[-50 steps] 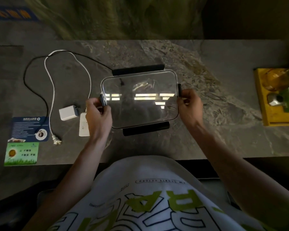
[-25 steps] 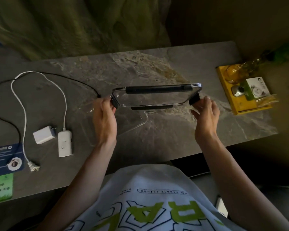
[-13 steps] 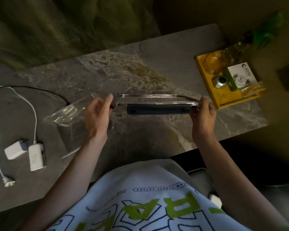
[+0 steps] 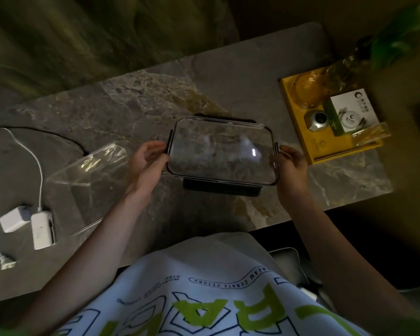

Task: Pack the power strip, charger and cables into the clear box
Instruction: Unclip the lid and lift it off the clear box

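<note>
The clear box (image 4: 87, 180) appears open-topped in the dim light, reachable from above. Bare table (image 4: 204, 81) lies between it and the power strip (image 4: 42, 229) and charger (image 4: 10, 220) at the left. The lid (image 4: 222, 154), held by the left hand (image 4: 147, 163) and right hand (image 4: 290, 163), spans the right-centre; the yellow tray (image 4: 301, 132) crowds the far right

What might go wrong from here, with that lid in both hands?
The lid, held by the left hand and right hand at its ends, is close to the yellow tray and may bump it. The clear box is hard to see on the dark table, so the left hand might knock it.
</note>
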A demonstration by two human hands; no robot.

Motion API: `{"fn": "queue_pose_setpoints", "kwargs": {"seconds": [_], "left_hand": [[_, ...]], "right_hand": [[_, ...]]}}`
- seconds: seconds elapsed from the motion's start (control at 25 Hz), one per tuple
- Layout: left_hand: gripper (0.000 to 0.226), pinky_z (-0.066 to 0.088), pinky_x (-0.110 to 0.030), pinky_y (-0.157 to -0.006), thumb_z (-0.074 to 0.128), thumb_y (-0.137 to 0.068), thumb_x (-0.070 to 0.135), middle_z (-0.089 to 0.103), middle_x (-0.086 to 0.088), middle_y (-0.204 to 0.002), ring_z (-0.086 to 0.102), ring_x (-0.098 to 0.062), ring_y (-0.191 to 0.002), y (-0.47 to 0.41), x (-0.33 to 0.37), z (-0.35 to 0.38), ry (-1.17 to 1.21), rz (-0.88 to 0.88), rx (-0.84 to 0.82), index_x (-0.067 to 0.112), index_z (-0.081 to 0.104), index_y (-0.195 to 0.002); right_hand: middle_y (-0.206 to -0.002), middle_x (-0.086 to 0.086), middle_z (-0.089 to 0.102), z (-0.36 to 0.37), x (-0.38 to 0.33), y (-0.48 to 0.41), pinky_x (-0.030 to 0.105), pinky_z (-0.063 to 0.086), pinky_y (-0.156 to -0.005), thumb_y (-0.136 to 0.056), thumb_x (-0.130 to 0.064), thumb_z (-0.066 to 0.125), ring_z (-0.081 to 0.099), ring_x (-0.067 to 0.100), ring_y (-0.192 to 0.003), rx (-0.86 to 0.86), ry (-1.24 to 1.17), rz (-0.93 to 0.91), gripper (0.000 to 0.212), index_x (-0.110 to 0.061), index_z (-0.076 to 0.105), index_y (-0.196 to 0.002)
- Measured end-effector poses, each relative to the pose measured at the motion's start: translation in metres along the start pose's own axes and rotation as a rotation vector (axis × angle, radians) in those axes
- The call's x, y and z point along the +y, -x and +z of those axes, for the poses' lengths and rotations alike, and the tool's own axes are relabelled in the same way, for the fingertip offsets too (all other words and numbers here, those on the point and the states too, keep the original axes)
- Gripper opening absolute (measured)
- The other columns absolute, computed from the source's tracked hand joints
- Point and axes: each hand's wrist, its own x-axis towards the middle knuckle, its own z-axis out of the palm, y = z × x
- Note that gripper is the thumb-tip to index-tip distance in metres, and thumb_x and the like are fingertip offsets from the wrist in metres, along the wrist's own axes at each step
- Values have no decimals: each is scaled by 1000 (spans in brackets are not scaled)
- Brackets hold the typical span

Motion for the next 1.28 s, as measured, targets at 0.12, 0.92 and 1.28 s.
{"fn": "queue_pose_setpoints", "kwargs": {"seconds": [0.12, 0.92, 1.28], "left_hand": [[39, 46, -8, -74, 55, -81, -17, 62, 5, -98, 61, 7, -81, -14, -2, 11, -29, -2, -69, 8, 55, -111], [52, 41, -20, -97, 60, -80, 1, 58, -9, -127, 55, -19, -116, -180, -10, 103, -482, 76, -322, 11, 49, -130], [52, 34, -10, -80, 57, -82, -2, 60, -12, -121, 56, -18, -107, -192, -17, 119, -614, 177, -386, 13, 50, -131]], "right_hand": [[-86, 5, 66, 1, 8, -3, 27, 50, -69, -81, 2, 62, 63, 15, -79, -56, 24, -10, 16, -7, 64, -95], [-85, 10, 66, 39, 56, -19, 32, 54, -78, -81, 6, 60, 65, 26, -87, -66, 29, 331, 14, -8, 65, -85], [-69, 5, 67, 44, 53, -20, 31, 54, -72, -81, 11, 60, 65, 21, -73, -93, 105, 323, 30, -14, 66, -66]]}}
